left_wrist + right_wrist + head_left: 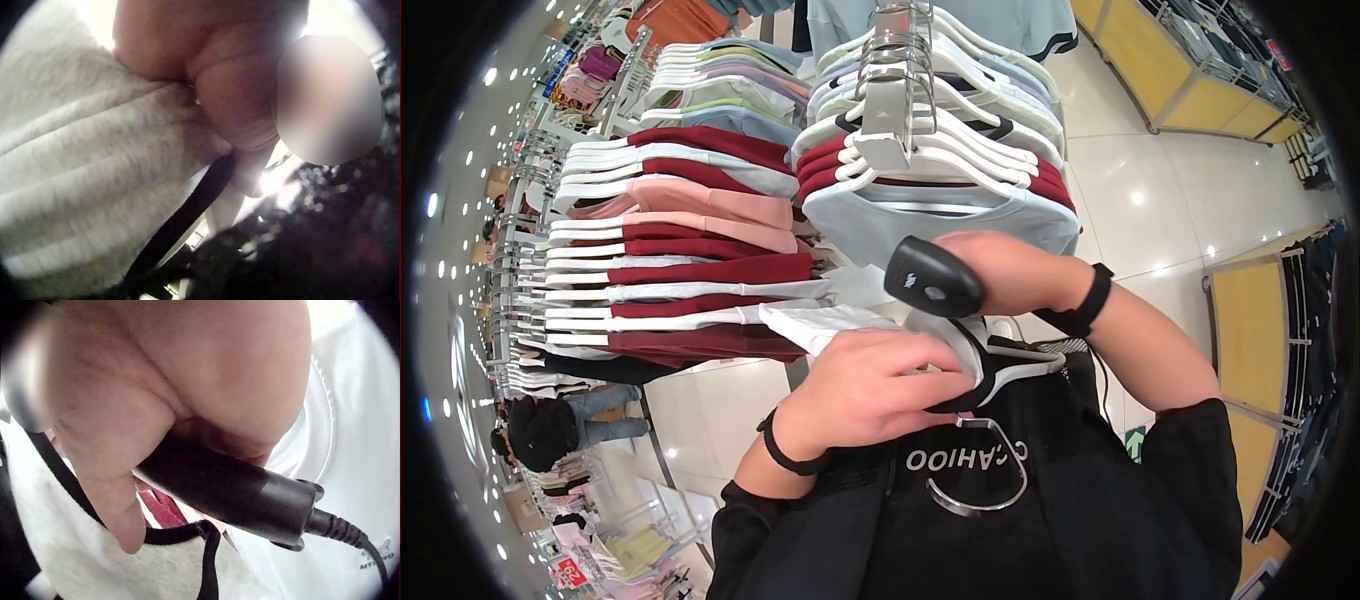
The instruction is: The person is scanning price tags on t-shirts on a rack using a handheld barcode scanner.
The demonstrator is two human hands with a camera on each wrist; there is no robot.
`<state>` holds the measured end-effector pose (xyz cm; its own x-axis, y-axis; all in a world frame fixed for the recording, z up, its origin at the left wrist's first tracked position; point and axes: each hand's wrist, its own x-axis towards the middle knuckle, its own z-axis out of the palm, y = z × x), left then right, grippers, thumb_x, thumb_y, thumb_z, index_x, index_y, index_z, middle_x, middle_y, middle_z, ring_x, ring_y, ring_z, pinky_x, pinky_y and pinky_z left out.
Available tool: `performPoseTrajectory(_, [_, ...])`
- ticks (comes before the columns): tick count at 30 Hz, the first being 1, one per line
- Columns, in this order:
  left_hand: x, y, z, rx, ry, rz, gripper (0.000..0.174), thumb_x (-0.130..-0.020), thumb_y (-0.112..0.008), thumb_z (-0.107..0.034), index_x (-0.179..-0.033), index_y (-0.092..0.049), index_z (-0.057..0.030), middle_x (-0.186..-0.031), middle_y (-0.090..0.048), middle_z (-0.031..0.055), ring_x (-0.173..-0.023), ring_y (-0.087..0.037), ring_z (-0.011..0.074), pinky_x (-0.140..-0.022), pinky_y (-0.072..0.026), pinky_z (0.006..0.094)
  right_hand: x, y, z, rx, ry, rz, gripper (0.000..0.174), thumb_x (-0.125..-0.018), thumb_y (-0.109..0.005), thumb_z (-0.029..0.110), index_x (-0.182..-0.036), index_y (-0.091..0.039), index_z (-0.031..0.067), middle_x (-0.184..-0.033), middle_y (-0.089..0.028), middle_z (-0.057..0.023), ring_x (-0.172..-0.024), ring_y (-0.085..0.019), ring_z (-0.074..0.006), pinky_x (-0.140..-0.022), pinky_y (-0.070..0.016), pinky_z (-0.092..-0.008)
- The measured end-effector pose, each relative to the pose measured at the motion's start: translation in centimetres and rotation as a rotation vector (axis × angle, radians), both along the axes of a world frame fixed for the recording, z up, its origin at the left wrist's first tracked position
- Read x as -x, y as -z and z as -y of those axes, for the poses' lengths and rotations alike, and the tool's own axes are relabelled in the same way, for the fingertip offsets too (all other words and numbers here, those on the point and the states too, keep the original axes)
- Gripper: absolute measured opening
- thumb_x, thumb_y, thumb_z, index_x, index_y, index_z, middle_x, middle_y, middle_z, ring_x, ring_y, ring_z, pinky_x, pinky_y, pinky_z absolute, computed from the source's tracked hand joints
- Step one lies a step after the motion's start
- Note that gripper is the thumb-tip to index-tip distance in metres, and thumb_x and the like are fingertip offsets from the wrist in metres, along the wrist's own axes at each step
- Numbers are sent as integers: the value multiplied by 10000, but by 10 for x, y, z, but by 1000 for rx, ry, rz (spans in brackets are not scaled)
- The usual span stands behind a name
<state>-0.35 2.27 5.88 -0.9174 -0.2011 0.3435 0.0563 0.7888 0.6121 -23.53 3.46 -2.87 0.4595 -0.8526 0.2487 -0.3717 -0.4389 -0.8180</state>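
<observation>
A black handheld scanner [933,277] with a cord is gripped in my right hand [1015,272]; the right wrist view shows its handle [231,487] inside the curled fingers of that hand [187,381]. My left hand [880,388] pinches a light grey garment with black trim, its cloth [94,162] bunched under the fingers [231,81] in the left wrist view. A white hanger [1030,368] with a metal hook [980,508] lies at this garment, close to my chest. The scanner is just above the garment's collar.
A rack of shirts on white hangers [940,225] stands directly ahead. Another row of red, white and pink garments [700,270] hangs to the left. Yellow-sided display stands [1245,340] are at the right. A person in black [540,432] is at the lower left.
</observation>
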Motion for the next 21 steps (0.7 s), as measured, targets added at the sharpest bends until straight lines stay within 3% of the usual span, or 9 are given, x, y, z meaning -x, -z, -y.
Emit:
performPoseTrajectory(3, [-1,1,-1,-30,18,5,373,-576,-875,-191,-898,-719,-85,-897,-685,32,-690,-663,217,-577,-516,317,-12,5,-1,-237,-2,-126,350,-741,-756,123,-1063,-618,97,-962,-692,-158,-927,-636,-404,-798,-507,-453])
performPoseTrajectory(6, [-10,3,5,-37,11,-8,375,-583,-893,-203,-886,-715,-71,-885,-685,45,-680,-660,227,-572,-512,308,-7,15,-5,-264,58,-149,371,-751,-749,125,-1093,-609,97,-983,-695,-165,-927,-638,-414,-802,-509,-454])
performPoseTrajectory(7, [-14,3,7,-67,-48,-36,372,-589,-895,-189,-888,-716,-58,-877,-685,56,-678,-660,228,-572,-510,305,-3,18,-8,-267,50,-148,371,-751,-749,125,-1093,-609,97,-983,-695,-165,-927,-638,-414,-802,-509,-454])
performPoseTrajectory(10, [-36,4,13,-148,-247,-38,349,-635,-896,-147,-902,-724,-1,-844,-678,90,-687,-656,205,-585,-496,302,19,26,-25,-157,298,-64,434,-748,-762,102,-1148,-595,76,-1026,-693,-185,-978,-634,-424,-839,-511,-441])
performPoseTrajectory(13, [-56,9,23,-217,-394,-110,353,-663,-891,-177,-918,-719,-4,-881,-682,103,-719,-647,209,-631,-506,304,45,17,-52,-172,430,-66,446,-748,-770,86,-1155,-590,50,-985,-695,-170,-922,-658,-389,-834,-514,-407])
performPoseTrajectory(14, [-62,11,24,-225,-460,-111,354,-666,-892,-166,-923,-718,4,-880,-682,106,-737,-645,212,-653,-506,307,52,14,-60,-254,517,5,414,-749,-774,86,-1123,-603,38,-953,-696,-146,-879,-660,-337,-819,-514,-385])
performPoseTrajectory(16, [-65,17,28,-342,-490,-189,303,-693,-868,-79,-927,-709,28,-881,-680,115,-778,-626,218,-721,-489,310,62,9,-73,-336,611,73,383,-750,-778,87,-1091,-616,27,-920,-696,-122,-836,-662,-286,-804,-514,-363])
performPoseTrajectory(18, [-61,25,24,-467,-584,-265,263,-706,-851,-55,-897,-702,48,-889,-683,120,-794,-622,211,-730,-485,308,69,4,-83,-425,704,60,309,-751,-785,96,-1016,-643,23,-872,-689,-71,-785,-631,-189,-775,-515,-332])
performPoseTrajectory(21, [-51,28,28,-393,-603,-219,214,-705,-836,-31,-851,-701,49,-879,-685,114,-796,-612,198,-711,-468,298,66,-3,-93,-442,720,99,230,-756,-760,47,-955,-648,22,-831,-676,-39,-756,-624,-136,-730,-514,-305])
